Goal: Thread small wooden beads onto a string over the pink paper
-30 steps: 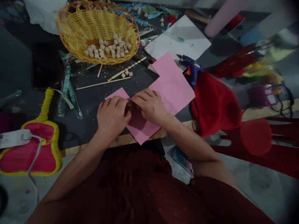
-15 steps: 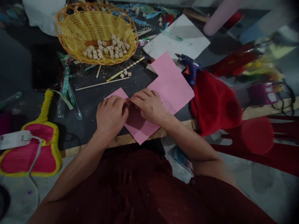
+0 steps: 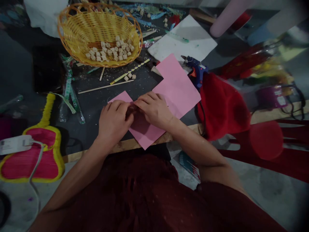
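Two hands meet over a pink paper sheet at the near edge of a dark tabletop. The left hand and right hand lie knuckles-up w/ fingertips together, pinching a small dark brownish item just above the sheet; what it is can't be made out, as the fingers cover most of it. Both hands are curled in on that item, not flat.

A second pink sheet lies just beyond, to the right, touching or overlapping the first. Behind it: a white sheet and a blue glue gun, next to a red cloth bag.

Far left of the tabletop, a yellow woven basket holds a pile of small pale wooden pieces; a few more lie loose nearby, w/ thin wooden sticks in front of the basket. At the left edge, a pink-and-yellow guitar-shaped craft piece w/ a white plug & cable across it. The person wears a dark red top.
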A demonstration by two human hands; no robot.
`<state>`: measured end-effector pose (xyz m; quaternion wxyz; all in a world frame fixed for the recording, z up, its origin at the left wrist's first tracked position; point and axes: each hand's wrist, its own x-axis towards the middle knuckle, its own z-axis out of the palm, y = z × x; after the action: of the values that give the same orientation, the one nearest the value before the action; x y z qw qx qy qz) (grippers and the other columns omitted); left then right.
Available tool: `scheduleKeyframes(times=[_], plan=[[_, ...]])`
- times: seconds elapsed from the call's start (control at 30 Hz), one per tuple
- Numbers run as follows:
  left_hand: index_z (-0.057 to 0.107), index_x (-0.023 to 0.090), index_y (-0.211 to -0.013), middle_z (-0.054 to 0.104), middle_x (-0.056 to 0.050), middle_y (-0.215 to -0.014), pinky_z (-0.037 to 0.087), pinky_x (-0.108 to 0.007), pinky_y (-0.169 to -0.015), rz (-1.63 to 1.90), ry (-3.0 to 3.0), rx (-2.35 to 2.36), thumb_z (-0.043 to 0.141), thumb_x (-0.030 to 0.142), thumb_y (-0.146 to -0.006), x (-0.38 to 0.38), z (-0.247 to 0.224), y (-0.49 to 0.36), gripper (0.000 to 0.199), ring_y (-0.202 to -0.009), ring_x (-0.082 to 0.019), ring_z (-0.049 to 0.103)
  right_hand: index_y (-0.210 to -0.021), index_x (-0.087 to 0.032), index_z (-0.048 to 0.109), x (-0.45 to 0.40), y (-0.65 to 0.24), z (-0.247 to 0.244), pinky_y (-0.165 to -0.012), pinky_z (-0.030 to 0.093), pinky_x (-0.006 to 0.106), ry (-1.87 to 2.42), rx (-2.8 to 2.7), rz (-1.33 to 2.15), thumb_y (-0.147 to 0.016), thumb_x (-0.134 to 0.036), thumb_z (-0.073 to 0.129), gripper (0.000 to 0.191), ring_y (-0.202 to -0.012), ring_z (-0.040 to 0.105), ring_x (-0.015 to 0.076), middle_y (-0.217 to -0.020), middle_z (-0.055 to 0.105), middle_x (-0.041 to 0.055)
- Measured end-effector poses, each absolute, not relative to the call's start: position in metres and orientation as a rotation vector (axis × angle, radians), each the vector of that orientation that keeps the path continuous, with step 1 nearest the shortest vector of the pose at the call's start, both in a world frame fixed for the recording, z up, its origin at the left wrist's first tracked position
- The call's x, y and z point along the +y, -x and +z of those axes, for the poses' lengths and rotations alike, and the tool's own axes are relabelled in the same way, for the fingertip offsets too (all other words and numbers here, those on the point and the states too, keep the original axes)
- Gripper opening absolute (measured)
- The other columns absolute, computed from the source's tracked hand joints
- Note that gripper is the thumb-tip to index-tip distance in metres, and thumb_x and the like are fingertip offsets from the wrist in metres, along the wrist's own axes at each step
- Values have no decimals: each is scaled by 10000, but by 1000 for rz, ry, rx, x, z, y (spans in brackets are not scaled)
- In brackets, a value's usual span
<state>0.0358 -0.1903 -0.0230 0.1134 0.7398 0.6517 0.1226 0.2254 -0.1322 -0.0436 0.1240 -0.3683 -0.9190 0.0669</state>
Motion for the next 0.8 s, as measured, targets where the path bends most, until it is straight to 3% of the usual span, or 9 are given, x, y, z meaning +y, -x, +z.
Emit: scheduleKeyframes(times=[0.33, 0.8], plan=[[706, 233, -1028, 751, -104, -1122, 527, -473, -1047, 436, -2193, 1915, 571, 265, -954, -200, -26, -27, 156, -1096, -305, 702, -1220, -238, 711, -132, -225, -42, -873, 385, 431, 1058, -2690, 159, -1106, -280, 434, 303, -1140, 558, 274, -1243, 742, 74], [735, 193, -1090, 746, -118, -1143, 537, -487, -982, 430, -2204, 1951, 541, 268, -1001, -197, -32, -27, 225, -1076, -321, 701, -1245, -223, 698, -132, -225, -44, -872, 364, 409, 1032, -2701, 126, -1106, -270, 455, 283, -1126, 557, 269, -1221, 739, 75]])
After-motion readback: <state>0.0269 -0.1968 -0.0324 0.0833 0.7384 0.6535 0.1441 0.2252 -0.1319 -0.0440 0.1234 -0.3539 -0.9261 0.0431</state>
